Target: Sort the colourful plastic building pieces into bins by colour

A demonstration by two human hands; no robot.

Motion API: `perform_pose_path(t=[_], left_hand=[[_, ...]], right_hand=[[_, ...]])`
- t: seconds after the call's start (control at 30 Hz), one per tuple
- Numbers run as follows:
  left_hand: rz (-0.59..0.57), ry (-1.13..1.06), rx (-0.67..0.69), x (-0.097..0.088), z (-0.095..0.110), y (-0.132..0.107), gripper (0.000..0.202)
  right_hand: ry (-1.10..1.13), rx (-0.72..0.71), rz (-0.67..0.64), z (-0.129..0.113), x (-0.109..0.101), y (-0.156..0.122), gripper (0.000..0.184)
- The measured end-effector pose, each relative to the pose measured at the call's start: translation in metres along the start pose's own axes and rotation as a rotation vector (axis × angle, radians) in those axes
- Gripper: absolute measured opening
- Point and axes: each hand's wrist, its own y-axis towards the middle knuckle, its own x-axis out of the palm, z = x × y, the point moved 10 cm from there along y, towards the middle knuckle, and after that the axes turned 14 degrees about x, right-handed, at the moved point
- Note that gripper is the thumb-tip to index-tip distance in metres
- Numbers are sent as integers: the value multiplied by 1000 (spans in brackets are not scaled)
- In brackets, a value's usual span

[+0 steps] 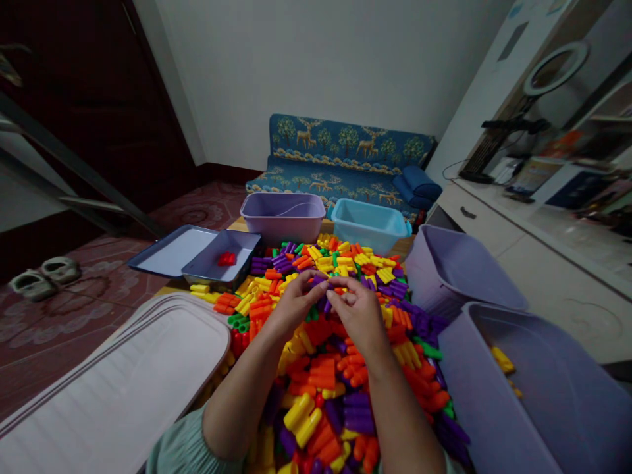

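My left hand [299, 297] and my right hand [359, 308] meet above a big heap of plastic building blocks [323, 374]. Between their fingertips is a purple building block [318, 281], partly covered by the fingers. Both hands are closed on it, thumbs towards me. The blocks below are tube-shaped pieces in orange, yellow, purple, green and red. A yellow block [302, 420] lies on the heap between my forearms.
Two purple bins [494, 388] stand at the right, the nearer with yellow pieces inside. Behind the heap are a purple tub [284, 227] and a light blue tub [370, 227]. At left lie an open tin [241, 245] with red pieces and stacked pale lids [133, 375].
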Motion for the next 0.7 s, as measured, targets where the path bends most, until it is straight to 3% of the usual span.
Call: perform_pose_path(t=[0.2, 0.47, 0.7], left_hand=[[79, 41, 79, -10, 7, 5, 39], [74, 137, 169, -11, 23, 6, 36], [-35, 110, 67, 2, 12, 2, 50]], right_hand=[[76, 11, 7, 6, 2, 1, 38], [240, 5, 64, -3, -9, -3, 29], [196, -5, 75, -4, -7, -4, 24]])
